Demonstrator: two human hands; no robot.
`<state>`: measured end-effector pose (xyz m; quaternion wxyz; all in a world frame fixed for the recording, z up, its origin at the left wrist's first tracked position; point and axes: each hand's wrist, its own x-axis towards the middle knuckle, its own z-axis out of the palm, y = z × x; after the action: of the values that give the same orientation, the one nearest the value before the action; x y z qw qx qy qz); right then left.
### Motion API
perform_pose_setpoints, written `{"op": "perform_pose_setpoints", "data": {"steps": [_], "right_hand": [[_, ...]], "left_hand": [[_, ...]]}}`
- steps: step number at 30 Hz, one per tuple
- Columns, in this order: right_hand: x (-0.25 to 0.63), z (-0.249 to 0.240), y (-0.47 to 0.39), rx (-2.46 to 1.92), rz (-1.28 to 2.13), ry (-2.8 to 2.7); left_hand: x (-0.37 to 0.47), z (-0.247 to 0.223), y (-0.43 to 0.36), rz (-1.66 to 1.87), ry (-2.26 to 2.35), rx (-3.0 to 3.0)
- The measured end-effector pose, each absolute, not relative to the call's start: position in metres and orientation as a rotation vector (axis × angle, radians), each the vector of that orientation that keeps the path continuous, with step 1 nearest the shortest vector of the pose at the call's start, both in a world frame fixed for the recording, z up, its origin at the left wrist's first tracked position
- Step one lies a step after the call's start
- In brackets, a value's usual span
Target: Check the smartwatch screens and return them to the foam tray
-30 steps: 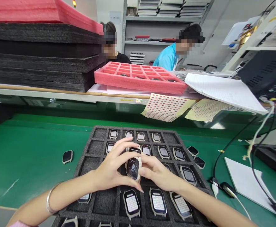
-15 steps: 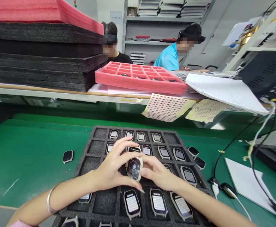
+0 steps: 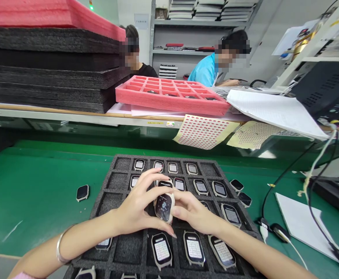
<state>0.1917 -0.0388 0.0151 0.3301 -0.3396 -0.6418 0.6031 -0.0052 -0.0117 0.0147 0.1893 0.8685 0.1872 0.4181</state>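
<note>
Above the middle of a black foam tray (image 3: 128, 248), a watch body (image 3: 164, 207) with a lit dark screen is held tilted between both hands. My left hand (image 3: 142, 201) has its thumb and fingers curved around the watch from the left. My right hand (image 3: 191, 211) pinches its right edge with thumb and fingers. Just behind it, partly hidden by the fingers, another watch (image 3: 165, 183) shows a dark screen. Several watch bodies with white grids on their screens, such as one at the front (image 3: 161, 250), lie in the tray's compartments.
A loose watch (image 3: 82, 192) lies left of the tray, and two more (image 3: 237, 185) lie right of it. Cables (image 3: 264, 224) and a white board (image 3: 303, 224) are further right. Behind, a shelf carries a pink foam tray (image 3: 169, 101) and stacked black foam (image 3: 47, 73). Two people sit beyond.
Both hands and the held watch keep nearly the same pose. The graphic on the held watch's screen looks slightly different. The person in blue has leaned lower, with the arm shifted.
</note>
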Motion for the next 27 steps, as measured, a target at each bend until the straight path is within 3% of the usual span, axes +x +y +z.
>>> {"op": "perform_pose_setpoints", "data": {"steps": [17, 27], "right_hand": [[0.188, 0.024, -0.038, -0.823, 1.636, -1.625], [0.196, 0.026, -0.033, -0.844, 1.41, -1.913]], "left_hand": [[-0.006, 0.017, -0.012, 1.172, 0.519, 2.454], [-0.006, 0.013, -0.017, 1.31, 0.453, 2.249]]}}
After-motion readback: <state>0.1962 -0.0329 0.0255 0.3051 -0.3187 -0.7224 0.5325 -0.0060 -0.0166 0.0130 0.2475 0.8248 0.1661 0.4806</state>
